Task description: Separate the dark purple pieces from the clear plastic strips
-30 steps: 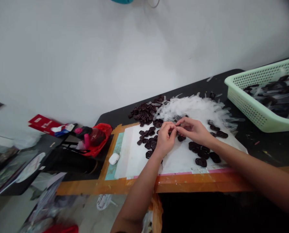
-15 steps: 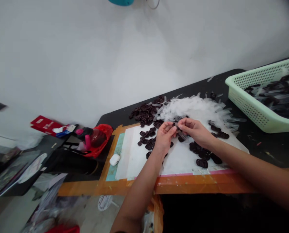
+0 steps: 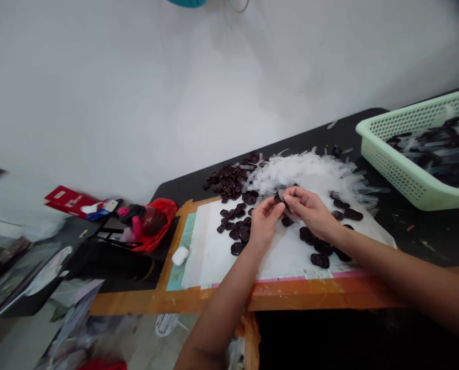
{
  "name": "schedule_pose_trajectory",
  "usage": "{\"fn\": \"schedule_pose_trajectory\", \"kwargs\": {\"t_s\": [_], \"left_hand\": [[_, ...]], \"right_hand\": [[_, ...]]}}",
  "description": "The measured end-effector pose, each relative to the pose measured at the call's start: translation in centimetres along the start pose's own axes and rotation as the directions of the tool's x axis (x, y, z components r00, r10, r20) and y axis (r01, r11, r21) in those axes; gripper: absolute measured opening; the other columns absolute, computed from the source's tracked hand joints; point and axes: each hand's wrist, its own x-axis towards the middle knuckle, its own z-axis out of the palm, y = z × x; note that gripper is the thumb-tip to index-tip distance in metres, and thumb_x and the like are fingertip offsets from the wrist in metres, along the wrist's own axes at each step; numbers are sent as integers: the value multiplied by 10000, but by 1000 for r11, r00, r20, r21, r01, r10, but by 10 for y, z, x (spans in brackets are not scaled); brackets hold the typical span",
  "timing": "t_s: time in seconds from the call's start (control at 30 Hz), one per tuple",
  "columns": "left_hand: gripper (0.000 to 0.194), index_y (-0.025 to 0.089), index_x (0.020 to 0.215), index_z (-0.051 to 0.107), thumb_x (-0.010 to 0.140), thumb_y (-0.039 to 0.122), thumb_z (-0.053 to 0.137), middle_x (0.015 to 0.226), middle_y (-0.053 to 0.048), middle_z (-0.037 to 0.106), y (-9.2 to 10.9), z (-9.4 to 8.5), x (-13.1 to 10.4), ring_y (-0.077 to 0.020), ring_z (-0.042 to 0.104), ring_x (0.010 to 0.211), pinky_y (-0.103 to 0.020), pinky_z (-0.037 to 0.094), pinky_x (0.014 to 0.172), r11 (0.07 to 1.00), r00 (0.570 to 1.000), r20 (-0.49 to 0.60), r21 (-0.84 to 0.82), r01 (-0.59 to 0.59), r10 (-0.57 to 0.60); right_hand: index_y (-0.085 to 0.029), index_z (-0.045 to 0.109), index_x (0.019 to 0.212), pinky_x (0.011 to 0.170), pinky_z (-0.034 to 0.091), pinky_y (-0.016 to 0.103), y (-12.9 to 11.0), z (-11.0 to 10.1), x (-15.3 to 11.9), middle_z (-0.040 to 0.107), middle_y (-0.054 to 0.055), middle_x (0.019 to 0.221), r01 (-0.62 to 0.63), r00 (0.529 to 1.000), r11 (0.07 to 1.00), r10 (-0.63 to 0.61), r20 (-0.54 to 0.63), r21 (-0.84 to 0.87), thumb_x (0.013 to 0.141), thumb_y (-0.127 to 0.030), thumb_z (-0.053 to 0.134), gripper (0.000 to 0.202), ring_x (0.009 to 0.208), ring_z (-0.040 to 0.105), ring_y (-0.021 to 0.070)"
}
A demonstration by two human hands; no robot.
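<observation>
Left hand [image 3: 263, 222] and right hand [image 3: 308, 208] meet above the white sheet [image 3: 210, 246], mid-surface. Both grips pinch one small dark piece [image 3: 279, 197] between fingertips, with a clear sleeve [image 3: 291, 211] under the right fingers; piece too small to tell its long axis. Loose dark pieces [image 3: 235, 226] lie on the sheet, more piled [image 3: 229, 181] toward the far edge beside a heap of clear sleeves [image 3: 310, 172]. Green basket [image 3: 391, 164] at the right edge. Surface [image 3: 425, 231] is black with orange front edge; white wall [image 3: 137, 92] behind.

Head cam, fwd-down, close over table [image 3: 229, 300]
</observation>
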Motion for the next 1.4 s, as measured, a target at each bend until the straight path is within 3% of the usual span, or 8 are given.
{"fn": "schedule_pose_trajectory", "kwargs": {"t_s": [0.27,0.37,0.43,0.53,0.63,1.1,1.3,1.4], "left_hand": [[271,142,800,684,702,382,761,707,-8,628,4,-4,0,-88,537,647,-226,437,654,993,987,133,77,85,-95],[277,155,841,686,693,375,767,777,-19,664,5,-5,0,-101,571,697,-239,462,707,995,995,97,91,29,-38],[296,170,883,691,670,352,786,844,-26,686,6,-7,1,-113,596,753,-250,476,749,995,998,69,99,-13,7],[300,176,901,702,653,315,799,878,-32,703,7,-10,3,-128,614,797,-261,488,767,993,998,56,118,-30,24],[295,175,900,711,649,302,800,880,-40,714,8,-12,4,-134,625,795,-266,493,758,993,999,48,115,-21,15],[281,165,892,718,655,292,797,807,-23,688,7,-15,5,-108,586,706,-248,467,701,978,998,50,202,-50,40],[167,179,830,740,788,328,676,959,-72,675,14,-16,4,-178,597,937,-306,444,876,888,971,72,394,-238,228],[184,180,792,733,809,342,647,949,-64,650,14,-17,4,-172,585,930,-288,442,850,888,969,29,394,-237,246]], "right_hand": [[-176,556,839,428,253,198,-6,-3,0,434,-61,549,-8,1000,998,10,-29,61,810,-399,672,253,453,347,48],[-166,573,782,408,256,194,-8,-10,4,425,-61,490,-107,994,986,101,48,127,803,-391,673,248,416,326,47],[-159,578,729,405,302,197,-10,-14,6,502,-33,498,-177,982,974,167,83,140,786,-393,682,263,404,376,53],[-152,579,660,435,404,207,-11,-17,8,607,14,569,-244,969,966,240,55,82,730,-384,726,284,425,479,70],[-154,583,659,447,441,206,-11,-17,8,623,19,573,-267,964,963,266,20,24,697,-385,750,288,427,503,74],[-167,581,686,416,420,203,-8,-11,6,588,4,550,-212,976,974,207,-70,-82,693,-431,762,320,436,491,77],[-173,583,736,421,424,205,-5,-11,6,559,-5,578,-145,989,974,141,-35,-175,736,-464,715,320,460,473,76],[-184,573,769,435,437,226,-3,-10,5,536,-10,590,-61,998,957,52,-37,-283,748,-465,696,308,491,482,96]]}}
